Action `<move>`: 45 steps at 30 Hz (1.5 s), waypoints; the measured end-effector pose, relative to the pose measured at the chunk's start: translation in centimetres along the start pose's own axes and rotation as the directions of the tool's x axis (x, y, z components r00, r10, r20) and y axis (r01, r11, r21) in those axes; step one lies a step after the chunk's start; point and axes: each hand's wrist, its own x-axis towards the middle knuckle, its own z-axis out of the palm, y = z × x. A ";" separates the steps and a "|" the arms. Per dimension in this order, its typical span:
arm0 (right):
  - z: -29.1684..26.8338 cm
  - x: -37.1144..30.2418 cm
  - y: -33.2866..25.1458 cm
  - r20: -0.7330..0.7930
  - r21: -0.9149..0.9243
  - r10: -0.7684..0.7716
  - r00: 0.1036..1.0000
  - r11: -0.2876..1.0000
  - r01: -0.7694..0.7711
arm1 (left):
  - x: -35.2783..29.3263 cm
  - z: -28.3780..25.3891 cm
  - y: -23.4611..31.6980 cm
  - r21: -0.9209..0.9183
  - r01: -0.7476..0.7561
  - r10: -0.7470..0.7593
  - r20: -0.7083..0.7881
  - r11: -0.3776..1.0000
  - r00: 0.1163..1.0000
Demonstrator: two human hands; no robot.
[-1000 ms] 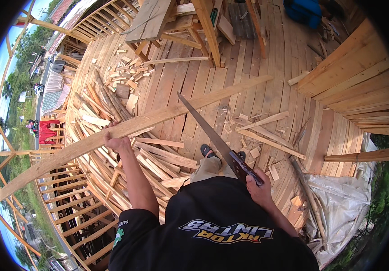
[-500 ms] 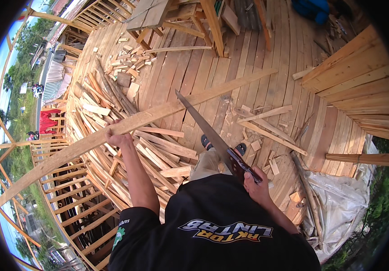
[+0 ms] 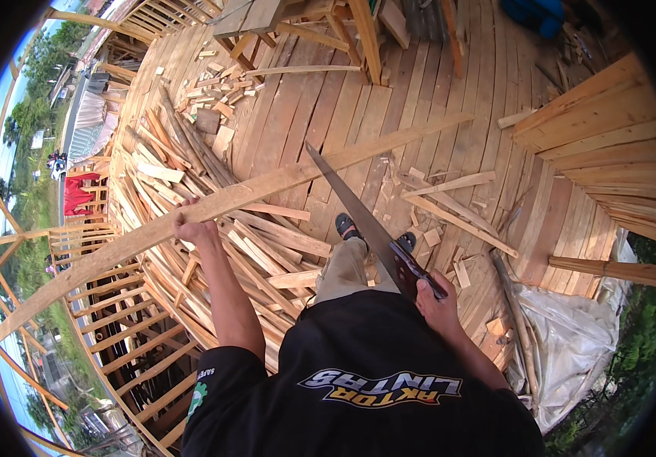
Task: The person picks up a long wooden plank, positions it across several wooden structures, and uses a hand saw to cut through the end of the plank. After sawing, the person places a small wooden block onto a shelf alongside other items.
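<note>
A long wooden plank [image 3: 259, 186] runs slantwise from the lower left up to the upper right, reaching over the deck. My left hand [image 3: 195, 222] is closed around it, left of its middle. In my right hand [image 3: 436, 297] is the dark handle of a hand saw [image 3: 358, 209]. Its long blade points up and away to the left, with the tip close to or overlapping the plank's near edge. Whether the tip touches the wood I cannot tell. My right fingers are wrapped round the handle and partly hidden by it.
A pile of loose wooden strips [image 3: 168, 183] lies below the plank on the left. Small offcuts [image 3: 217, 87] are scattered beyond it. A wooden workbench [image 3: 256, 19] stands at the back. Stacked boards [image 3: 602, 129] and plastic sheeting [image 3: 572, 335] lie right; a slatted railing [image 3: 126, 335] edges the left.
The saw has shifted slightly right and down with my right hand. The plank and my left hand have barely moved; the whole view has shifted a little.
</note>
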 end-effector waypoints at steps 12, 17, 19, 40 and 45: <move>9.7 15.2 0.4 -0.044 -0.148 -0.139 0.989 0.980 0.131 | 1.4 -1.4 -1.2 -0.052 0.028 -0.028 -0.014 0.998 1.000; 8.1 11.4 0.8 -0.063 -0.041 -0.051 0.997 0.998 0.049 | 2.5 -1.7 -1.4 -0.081 0.007 -0.007 -0.001 0.997 1.000; 6.4 9.4 -0.2 -0.051 -0.136 -0.086 0.995 0.988 0.078 | 3.3 -2.0 -0.7 -0.079 0.023 -0.021 0.022 0.997 1.000; 9.6 20.3 -2.9 0.554 -0.759 -0.110 0.825 0.340 0.555 | 5.3 -6.1 13.5 -0.101 0.148 -0.120 0.240 0.984 0.963; 9.9 21.1 -1.5 0.508 -0.721 0.041 0.861 0.567 0.398 | 5.8 -6.8 11.9 -0.143 0.225 -0.193 0.209 0.964 0.959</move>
